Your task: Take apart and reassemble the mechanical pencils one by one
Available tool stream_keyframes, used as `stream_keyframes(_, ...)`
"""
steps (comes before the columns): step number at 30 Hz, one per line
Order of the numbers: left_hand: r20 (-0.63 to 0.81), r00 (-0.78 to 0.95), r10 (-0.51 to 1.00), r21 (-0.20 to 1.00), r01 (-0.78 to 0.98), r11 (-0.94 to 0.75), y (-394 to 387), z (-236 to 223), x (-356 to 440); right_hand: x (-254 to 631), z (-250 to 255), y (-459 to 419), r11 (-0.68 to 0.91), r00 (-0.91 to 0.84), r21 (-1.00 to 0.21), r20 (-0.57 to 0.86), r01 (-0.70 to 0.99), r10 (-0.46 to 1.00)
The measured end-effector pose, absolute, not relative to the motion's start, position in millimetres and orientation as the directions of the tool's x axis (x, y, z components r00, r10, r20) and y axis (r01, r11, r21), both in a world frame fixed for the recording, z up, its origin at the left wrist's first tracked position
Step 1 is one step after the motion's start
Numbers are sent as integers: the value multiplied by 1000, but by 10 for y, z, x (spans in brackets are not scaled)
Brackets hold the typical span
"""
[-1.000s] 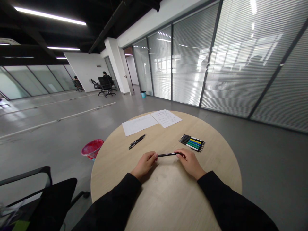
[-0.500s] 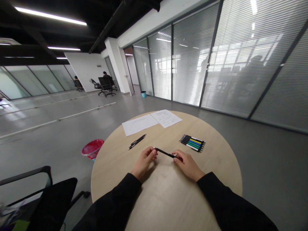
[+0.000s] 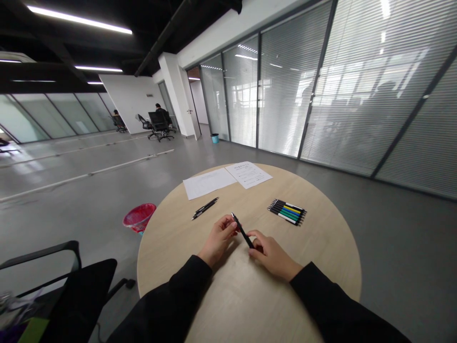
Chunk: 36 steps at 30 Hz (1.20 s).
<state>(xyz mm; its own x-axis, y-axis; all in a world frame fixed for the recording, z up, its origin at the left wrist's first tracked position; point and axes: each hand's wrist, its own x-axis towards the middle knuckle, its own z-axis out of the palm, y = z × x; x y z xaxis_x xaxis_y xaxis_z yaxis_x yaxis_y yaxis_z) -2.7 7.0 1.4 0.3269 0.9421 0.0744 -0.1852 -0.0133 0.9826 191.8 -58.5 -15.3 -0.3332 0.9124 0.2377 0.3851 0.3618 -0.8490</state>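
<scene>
A black pen (image 3: 243,232) is held at a slant over the table, its silver-tipped end pointing up and away. The fingers of my left hand (image 3: 219,240) are closed at its upper part. My right hand (image 3: 273,253) pinches its lower end between thumb and fingers. Left of the hands lie a few dark pens (image 3: 205,208) close together. To the right, a row of several pens (image 3: 287,212) lies side by side, with white, yellow, blue and green barrels and black parts.
The round wooden table (image 3: 243,305) carries two printed sheets, a left sheet (image 3: 209,183) and a right sheet (image 3: 250,175), at its far edge. On the floor at left stand a red bin (image 3: 139,216) and a black chair (image 3: 78,295). Farther off, a person sits among office chairs (image 3: 159,124).
The pen has turned steeper, its lower end swinging toward me and left. My right hand has moved left and nearer to me, closing the gap between the hands. The view shifted slightly.
</scene>
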Motion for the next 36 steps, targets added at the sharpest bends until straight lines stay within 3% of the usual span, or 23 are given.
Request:
stream_keyframes(6,71,274,959,960,-279,8,70,0,29,1876,-123,-616,507,-380,-654,340,562,860)
stream_keyframes(12,56,240,969,965,-262,9,94,-12,23,1854,-75,-669,665,-534,-458,396,590,747)
stream_keyframes(36,92,317,944,970,-241,-14,49,44,17,1834,-92,-674,672,-534,-416,410,612,740)
